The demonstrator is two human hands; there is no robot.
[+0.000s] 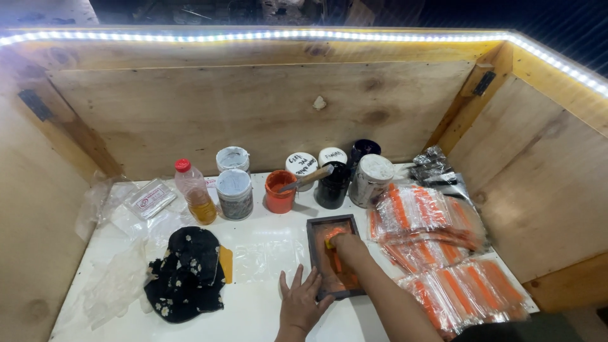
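On the white desk (253,310) lies a small dark-framed printing screen (334,256), smeared orange inside. The left hand (302,299) rests flat with fingers spread, touching the frame's left edge. The right hand (347,244) has its grip pinched on a small orange-yellow squeegee (332,237) inside the frame. Just right lie stacked orange-printed plastic packets (437,253); behind stands an orange paint pot (279,191)
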